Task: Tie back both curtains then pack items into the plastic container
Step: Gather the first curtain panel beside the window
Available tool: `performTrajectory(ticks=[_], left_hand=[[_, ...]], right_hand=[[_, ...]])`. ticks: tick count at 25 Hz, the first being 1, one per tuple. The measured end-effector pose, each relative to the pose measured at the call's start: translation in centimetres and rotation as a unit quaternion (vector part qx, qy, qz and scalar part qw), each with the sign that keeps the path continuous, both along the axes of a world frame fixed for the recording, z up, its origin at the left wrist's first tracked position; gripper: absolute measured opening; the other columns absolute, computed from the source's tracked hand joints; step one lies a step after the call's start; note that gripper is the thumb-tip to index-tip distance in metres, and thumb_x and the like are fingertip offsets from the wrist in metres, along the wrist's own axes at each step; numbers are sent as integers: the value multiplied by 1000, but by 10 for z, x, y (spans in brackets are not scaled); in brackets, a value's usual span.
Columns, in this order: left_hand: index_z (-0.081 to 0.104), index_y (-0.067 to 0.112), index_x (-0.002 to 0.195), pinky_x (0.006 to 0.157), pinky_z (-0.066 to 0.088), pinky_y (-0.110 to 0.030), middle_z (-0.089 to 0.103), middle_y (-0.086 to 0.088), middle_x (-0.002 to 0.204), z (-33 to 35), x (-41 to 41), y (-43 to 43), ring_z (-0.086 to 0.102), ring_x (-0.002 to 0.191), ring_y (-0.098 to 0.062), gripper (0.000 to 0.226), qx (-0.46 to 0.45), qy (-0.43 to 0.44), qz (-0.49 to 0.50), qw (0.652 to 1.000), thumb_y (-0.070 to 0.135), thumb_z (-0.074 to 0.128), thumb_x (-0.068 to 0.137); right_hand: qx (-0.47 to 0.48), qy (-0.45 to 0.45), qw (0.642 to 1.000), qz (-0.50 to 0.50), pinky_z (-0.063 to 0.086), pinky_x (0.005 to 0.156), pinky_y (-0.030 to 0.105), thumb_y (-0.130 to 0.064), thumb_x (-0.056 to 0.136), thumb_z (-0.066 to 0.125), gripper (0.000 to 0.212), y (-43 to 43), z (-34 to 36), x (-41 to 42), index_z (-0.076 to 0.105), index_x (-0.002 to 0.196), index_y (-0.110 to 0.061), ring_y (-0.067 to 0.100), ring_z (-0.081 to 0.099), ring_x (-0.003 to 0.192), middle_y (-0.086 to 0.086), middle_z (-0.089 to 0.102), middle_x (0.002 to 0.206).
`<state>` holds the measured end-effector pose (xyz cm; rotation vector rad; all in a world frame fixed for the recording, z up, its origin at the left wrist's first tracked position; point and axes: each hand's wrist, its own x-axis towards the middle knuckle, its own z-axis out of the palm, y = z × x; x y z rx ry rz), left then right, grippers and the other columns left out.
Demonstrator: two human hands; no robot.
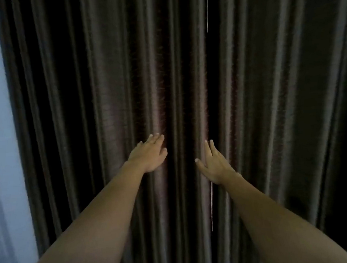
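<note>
Head view: your L hand (149, 155) lies flat, fingers straight, on left curtain (82, 97) mid-frame; R hand (216, 166), also straight-fingered, holds nothing, at right curtain (278, 81) edge.

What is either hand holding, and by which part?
Nothing is gripped: left hand and right hand are open, fingers straight, at the curtains near their middle seam.

Probably home: floor-length curtains (102, 85)
</note>
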<state>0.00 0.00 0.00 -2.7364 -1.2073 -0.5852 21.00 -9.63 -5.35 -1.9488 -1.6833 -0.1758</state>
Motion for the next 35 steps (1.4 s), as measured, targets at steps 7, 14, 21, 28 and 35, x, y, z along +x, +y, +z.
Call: performTrajectory(ticks=[7,14,21,28,35], left_hand=[[6,15,151,117,10,-42,-2,-4,159,66,75,98,-1,147,-19,59,152,5,-107,983,35,29,100],[6,31,149,117,0,-42,-9,-2,159,100,145,140,-9,146,-19,53,325,-33,-191,926,37,25,100],[35,36,141,111,-8,-58,-14,0,158,145,171,166,-16,145,-25,49,392,9,-87,916,51,18,98],[53,18,119,106,3,-70,-3,-8,159,178,162,199,-6,144,-38,36,480,-70,122,866,20,57,84],[34,23,141,102,39,-57,-9,-15,158,196,91,243,17,141,-44,57,408,-212,142,876,7,55,90]], right_hand=[[34,37,997,-53,10,115,26,-43,94,47,84,95,18,56,-6,149,-8,23,8,147,9,-6,160],[36,142,989,-17,18,107,19,-37,92,55,87,148,37,80,-4,151,-14,20,22,143,7,10,159],[134,153,977,68,34,108,47,-45,80,33,69,207,61,94,36,144,-19,18,46,119,6,50,135],[263,-8,952,155,31,112,41,-53,89,42,57,282,113,66,46,131,-14,21,33,139,6,31,153],[328,83,891,303,17,119,40,-56,86,36,74,365,122,-18,19,149,-21,5,7,144,0,12,159]])
